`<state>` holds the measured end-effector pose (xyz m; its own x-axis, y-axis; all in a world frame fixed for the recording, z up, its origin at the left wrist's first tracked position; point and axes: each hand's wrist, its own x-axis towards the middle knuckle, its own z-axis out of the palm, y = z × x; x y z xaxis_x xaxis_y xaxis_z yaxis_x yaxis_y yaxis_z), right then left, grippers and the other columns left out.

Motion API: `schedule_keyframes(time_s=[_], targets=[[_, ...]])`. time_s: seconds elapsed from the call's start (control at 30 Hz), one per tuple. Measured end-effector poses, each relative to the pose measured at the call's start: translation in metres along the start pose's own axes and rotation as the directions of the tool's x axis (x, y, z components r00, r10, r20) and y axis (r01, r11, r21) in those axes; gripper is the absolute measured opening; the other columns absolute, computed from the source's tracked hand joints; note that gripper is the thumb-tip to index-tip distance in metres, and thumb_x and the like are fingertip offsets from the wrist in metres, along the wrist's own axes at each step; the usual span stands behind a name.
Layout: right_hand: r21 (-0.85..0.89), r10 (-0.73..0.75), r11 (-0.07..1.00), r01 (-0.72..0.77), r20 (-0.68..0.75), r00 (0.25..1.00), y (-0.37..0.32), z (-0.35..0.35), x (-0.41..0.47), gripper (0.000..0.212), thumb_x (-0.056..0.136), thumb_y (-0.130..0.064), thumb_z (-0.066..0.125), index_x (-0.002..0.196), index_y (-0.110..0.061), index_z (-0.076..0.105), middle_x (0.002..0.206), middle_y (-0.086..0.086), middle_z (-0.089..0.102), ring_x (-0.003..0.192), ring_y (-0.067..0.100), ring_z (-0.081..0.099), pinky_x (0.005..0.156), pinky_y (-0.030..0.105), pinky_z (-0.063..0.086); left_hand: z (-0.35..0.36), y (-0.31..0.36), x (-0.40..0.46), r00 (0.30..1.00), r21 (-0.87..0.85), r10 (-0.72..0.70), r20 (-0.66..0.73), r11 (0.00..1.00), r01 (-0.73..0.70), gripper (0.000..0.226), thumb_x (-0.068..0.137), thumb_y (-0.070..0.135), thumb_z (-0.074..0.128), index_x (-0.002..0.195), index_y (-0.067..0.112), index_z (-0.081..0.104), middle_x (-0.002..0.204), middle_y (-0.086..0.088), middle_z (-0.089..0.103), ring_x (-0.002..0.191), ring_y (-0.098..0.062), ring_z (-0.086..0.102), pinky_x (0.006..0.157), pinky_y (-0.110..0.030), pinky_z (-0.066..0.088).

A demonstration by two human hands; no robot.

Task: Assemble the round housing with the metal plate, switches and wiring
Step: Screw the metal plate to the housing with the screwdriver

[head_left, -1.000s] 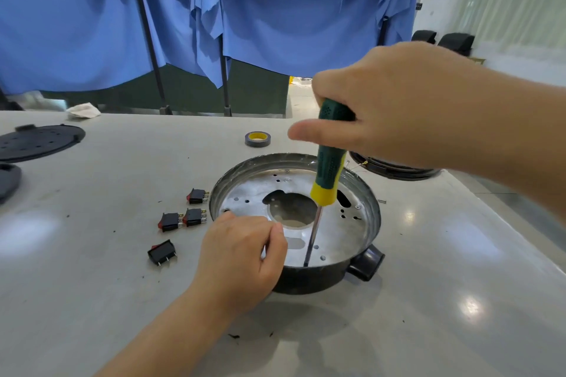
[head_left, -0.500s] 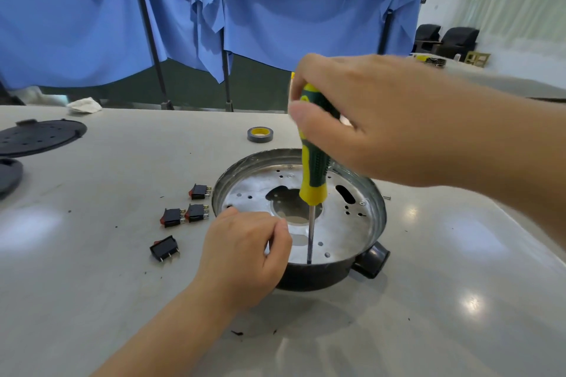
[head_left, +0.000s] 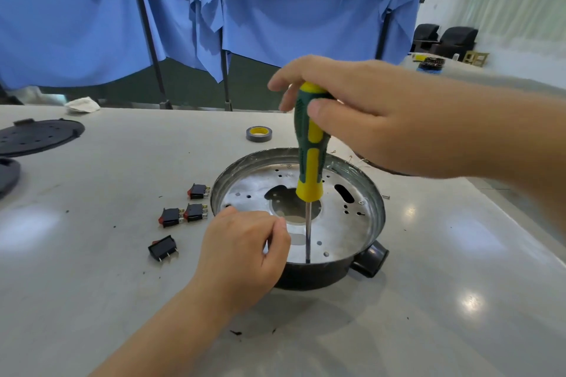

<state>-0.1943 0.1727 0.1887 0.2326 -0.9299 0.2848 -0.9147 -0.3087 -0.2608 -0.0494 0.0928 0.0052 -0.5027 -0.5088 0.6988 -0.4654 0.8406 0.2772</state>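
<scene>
The round black housing [head_left: 318, 277] sits mid-table with the perforated metal plate [head_left: 346, 223] lying inside it. My right hand [head_left: 376, 119] grips the top of a green and yellow screwdriver [head_left: 309, 156], which stands upright with its tip at the plate's near edge. My left hand [head_left: 242, 251] rests curled on the housing's near-left rim, thumb and fingers pinched close beside the shaft; what they pinch is hidden. Several black and red rocker switches [head_left: 183, 214] lie on the table left of the housing. No wiring shows.
A roll of grey and yellow tape [head_left: 259, 133] lies behind the housing. Black round covers [head_left: 36, 136] sit at the far left, a white rag [head_left: 83, 105] at the back edge. Another dark round part [head_left: 392, 171] is mostly hidden behind my right forearm. Blue cloth hangs behind.
My right hand has shifted from the handle's middle up to its top end, and the screwdriver has gone from tilted to upright. The left hand stays on the rim.
</scene>
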Motion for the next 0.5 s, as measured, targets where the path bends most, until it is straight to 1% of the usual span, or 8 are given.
schedule_keyframes(time_s=[0.03,0.1,0.17,0.2,0.27,0.3,0.43,0.5], targets=[[0.005,-0.020,1.000,0.020,-0.001,1.000,-0.001,-0.003,0.000,0.027,0.098,-0.029,0.037,0.117,-0.031,0.056,0.085,-0.005,0.067,0.057,0.009,0.055,0.060,0.022,0.047,0.000,0.000,0.000,1.000,-0.004,0.001,-0.002,1.000,-0.001,0.039,0.091,0.024,0.036,0.056,0.026,0.019,0.049,0.012,0.012,0.043,-0.008,0.013,0.054,-0.017,0.015],[-0.173,-0.096,0.981,0.085,-0.054,0.994,0.003,-0.005,0.002,0.027,0.096,-0.035,0.041,0.094,-0.021,0.064,0.074,-0.004,0.063,0.064,0.015,0.056,0.060,0.026,0.046,0.000,0.000,0.000,1.000,-0.008,0.003,-0.003,1.000,-0.003,0.039,0.091,0.024,0.036,0.056,0.027,0.018,0.048,0.012,0.013,0.043,-0.009,0.014,0.054,-0.017,0.016],[-0.408,-0.108,0.911,0.057,-0.102,0.989,0.007,0.000,0.006,0.037,0.097,-0.038,0.038,0.074,-0.014,0.055,0.064,0.001,0.052,0.061,0.020,0.047,0.057,0.031,0.038,0.000,0.000,-0.001,1.000,-0.002,0.005,-0.002,1.000,-0.005,0.040,0.092,0.025,0.036,0.056,0.028,0.018,0.048,0.012,0.013,0.042,-0.009,0.014,0.054,-0.017,0.018],[-0.459,-0.110,0.887,0.038,-0.130,0.985,0.006,0.003,0.007,0.040,0.098,-0.039,0.035,0.068,-0.015,0.047,0.061,0.001,0.046,0.058,0.020,0.043,0.054,0.028,0.033,0.000,0.000,-0.001,1.000,0.000,0.003,-0.001,1.000,-0.003,0.040,0.092,0.025,0.035,0.055,0.027,0.019,0.047,0.012,0.014,0.042,-0.009,0.014,0.054,-0.018,0.019],[-0.510,-0.122,0.860,0.018,-0.171,0.978,0.005,0.008,0.008,0.043,0.097,-0.045,0.030,0.064,-0.019,0.036,0.058,-0.001,0.040,0.053,0.017,0.039,0.050,0.023,0.026,0.001,-0.001,-0.001,1.000,-0.001,-0.005,0.005,1.000,0.005,0.040,0.091,0.025,0.036,0.054,0.024,0.021,0.047,0.011,0.016,0.043,-0.011,0.015,0.053,-0.019,0.020],[-0.526,-0.134,0.850,0.016,-0.187,0.973,0.004,0.010,0.007,0.043,0.097,-0.046,0.030,0.065,-0.020,0.036,0.058,-0.002,0.040,0.053,0.017,0.039,0.050,0.023,0.025,0.001,0.000,-0.002,1.000,0.002,-0.007,0.006,1.000,0.007,0.040,0.091,0.024,0.036,0.054,0.024,0.021,0.047,0.010,0.016,0.043,-0.012,0.015,0.054,-0.019,0.020],[-0.523,-0.187,0.846,0.104,-0.108,0.976,-0.002,0.005,0.004,0.029,0.091,-0.041,0.040,0.072,-0.021,0.049,0.065,-0.005,0.046,0.055,0.015,0.042,0.051,0.019,0.023,0.000,0.000,-0.001,1.000,0.005,0.001,0.001,1.000,-0.001,0.039,0.091,0.024,0.037,0.056,0.025,0.019,0.048,0.010,0.013,0.044,-0.011,0.013,0.054,-0.019,0.018],[-0.496,-0.188,0.858,0.136,-0.056,0.981,-0.006,0.004,0.003,0.025,0.089,-0.035,0.042,0.071,-0.019,0.050,0.065,-0.005,0.047,0.057,0.016,0.042,0.052,0.023,0.027,0.000,0.000,-0.001,1.000,0.006,0.001,-0.001,1.000,-0.001,0.039,0.090,0.023,0.037,0.056,0.026,0.018,0.048,0.011,0.012,0.044,-0.011,0.013,0.054,-0.019,0.018]])
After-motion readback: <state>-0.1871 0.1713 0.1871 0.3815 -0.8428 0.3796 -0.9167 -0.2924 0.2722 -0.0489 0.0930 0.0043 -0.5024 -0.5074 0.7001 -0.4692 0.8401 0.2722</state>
